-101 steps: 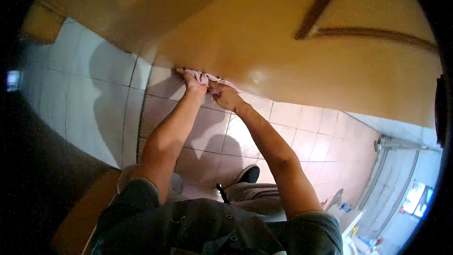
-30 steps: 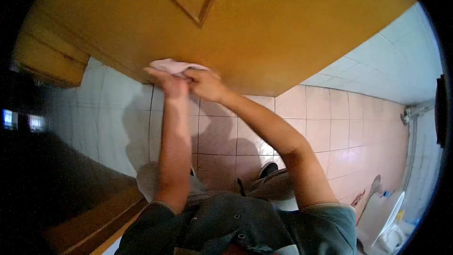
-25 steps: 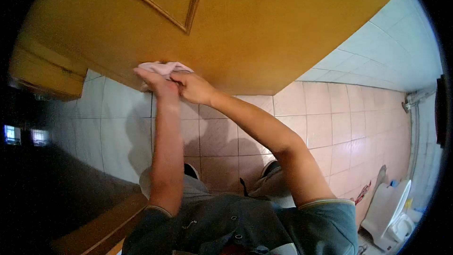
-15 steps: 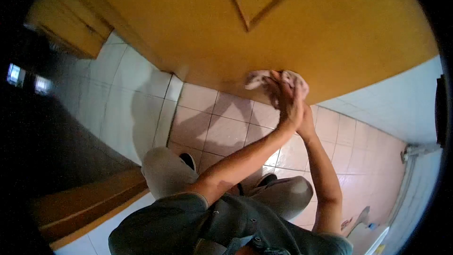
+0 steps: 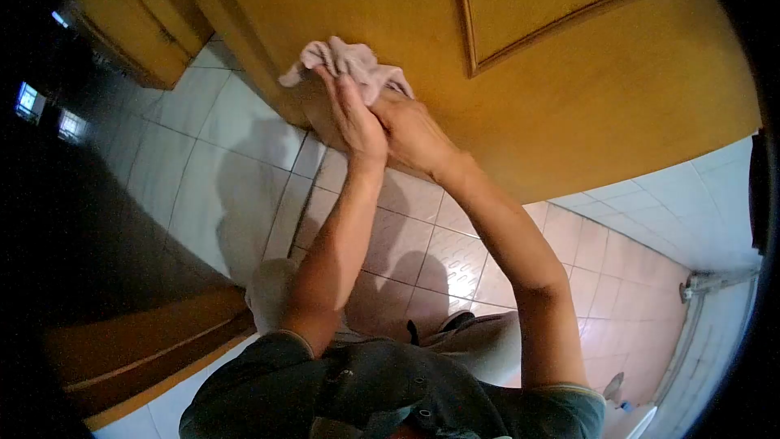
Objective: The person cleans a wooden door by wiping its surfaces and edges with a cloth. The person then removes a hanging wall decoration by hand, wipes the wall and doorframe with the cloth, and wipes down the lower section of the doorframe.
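A crumpled pale pink cloth (image 5: 349, 65) lies against the lower part of a yellow-brown wooden door (image 5: 406, 0). My left hand (image 5: 355, 120) is on the cloth, its fingers pressed together and pointing up over the folds. Close beside it, my right hand (image 5: 410, 132) holds the cloth's lower right part, with its fingertips partly hidden by the left hand and the fabric. Both hands touch each other near the wrists.
Pink floor tiles (image 5: 451, 264) lie below the door, and pale tiles (image 5: 199, 154) lie to the left. A brown wooden frame (image 5: 162, 341) is at the lower left. At the right are a white tiled wall (image 5: 674, 203) and a pipe (image 5: 715, 283).
Both hands and the cloth have moved left and up along the door from their place at the right. The view has shifted, and the door's moulding now appears farther right.
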Demonstrator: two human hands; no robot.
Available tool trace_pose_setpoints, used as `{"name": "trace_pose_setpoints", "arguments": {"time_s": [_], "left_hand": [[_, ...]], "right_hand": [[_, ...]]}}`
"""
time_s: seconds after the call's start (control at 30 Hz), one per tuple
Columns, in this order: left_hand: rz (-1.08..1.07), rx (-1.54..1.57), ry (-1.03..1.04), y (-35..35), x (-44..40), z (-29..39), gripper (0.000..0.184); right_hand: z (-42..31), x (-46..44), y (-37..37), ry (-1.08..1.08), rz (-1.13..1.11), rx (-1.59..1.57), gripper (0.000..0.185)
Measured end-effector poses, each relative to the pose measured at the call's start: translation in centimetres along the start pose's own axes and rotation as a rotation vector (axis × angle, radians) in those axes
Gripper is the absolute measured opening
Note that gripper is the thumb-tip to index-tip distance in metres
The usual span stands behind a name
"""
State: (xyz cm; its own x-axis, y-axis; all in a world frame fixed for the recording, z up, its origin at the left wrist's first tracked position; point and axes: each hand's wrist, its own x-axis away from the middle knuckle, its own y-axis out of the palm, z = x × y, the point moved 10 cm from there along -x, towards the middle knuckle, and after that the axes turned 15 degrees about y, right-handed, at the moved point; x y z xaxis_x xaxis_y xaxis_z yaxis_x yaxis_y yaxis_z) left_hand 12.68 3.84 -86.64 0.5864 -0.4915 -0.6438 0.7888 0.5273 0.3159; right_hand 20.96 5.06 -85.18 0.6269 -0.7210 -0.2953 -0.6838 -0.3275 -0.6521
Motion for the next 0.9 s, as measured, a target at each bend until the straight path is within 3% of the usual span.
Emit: {"name": "trace_pose_setpoints", "arguments": {"time_s": [0.03,0.07,0.1,0.17,0.23,0.3,0.37,0.53,0.57,0.6,0.63,0.67,0.73,0.77,0.87,0.9], "left_hand": [[0.036,0.01,-0.026,-0.5,-0.6,-0.5,0.07],[-0.037,-0.002,-0.029,0.7,0.0,-0.2,0.071],[-0.143,-0.235,-0.033,0.8,1.2,-1.1,0.071],[-0.266,-0.269,0.155,3.9,4.2,-0.5,0.07],[-0.386,-0.292,0.165,5.3,6.2,0.0,0.069],[-0.672,-0.237,0.314,10.3,12.0,2.0,0.068],[-0.778,-0.07,0.333,12.0,14.0,3.3,0.066],[-0.69,-0.031,0.379,11.7,11.7,6.2,0.06],[-0.613,-0.047,0.39,10.5,9.5,6.4,0.058],[-0.552,-0.007,0.347,10.1,8.7,6.2,0.056],[-0.488,-0.03,0.382,10.1,8.7,6.9,0.05],[-0.489,0.144,0.142,9.1,8.4,4.9,0.042],[-0.426,0.095,0.161,9.3,9.2,5.5,0.034],[-0.508,0.201,0.103,10.0,9.4,6.0,0.033],[-0.604,0.258,0.067,13.2,10.5,7.1,0.034],[-0.659,0.205,0.184,15.2,10.3,8.4,0.037]], "right_hand": [[0.1,-0.8,0.7,0.013,-0.061,-0.037,0.036],[-0.1,0.3,-0.6,-0.005,0.069,-0.066,0.032],[0.7,1.5,-0.5,0.006,0.066,-0.055,0.032],[4.8,4.7,-1.8,0.128,0.169,-0.02,0.028],[7.6,6.9,-1.7,0.245,0.115,0.039,0.029],[9.2,11.7,-5.3,0.371,0.317,-0.211,0.034],[10.7,15.3,-7.9,0.464,0.481,-0.4,0.03],[7.7,15.6,-10.8,0.377,0.626,-0.206,0.024],[4.3,13.7,-10.8,0.168,0.604,0.075,0.025],[3.1,12.1,-11.0,0.196,0.546,0.108,0.026],[3.6,11.9,-11.0,0.234,0.531,-0.059,0.029],[-0.6,11.1,-10.7,-0.094,0.684,0.347,0.031],[0.8,11.0,-10.9,-0.04,0.616,0.348,0.033],[1.0,11.8,-10.1,-0.076,0.645,0.484,0.034],[1.6,13.7,-12.8,-0.059,0.696,0.51,0.04],[1.6,13.9,-15.1,0.01,0.703,0.52,0.045]]}}
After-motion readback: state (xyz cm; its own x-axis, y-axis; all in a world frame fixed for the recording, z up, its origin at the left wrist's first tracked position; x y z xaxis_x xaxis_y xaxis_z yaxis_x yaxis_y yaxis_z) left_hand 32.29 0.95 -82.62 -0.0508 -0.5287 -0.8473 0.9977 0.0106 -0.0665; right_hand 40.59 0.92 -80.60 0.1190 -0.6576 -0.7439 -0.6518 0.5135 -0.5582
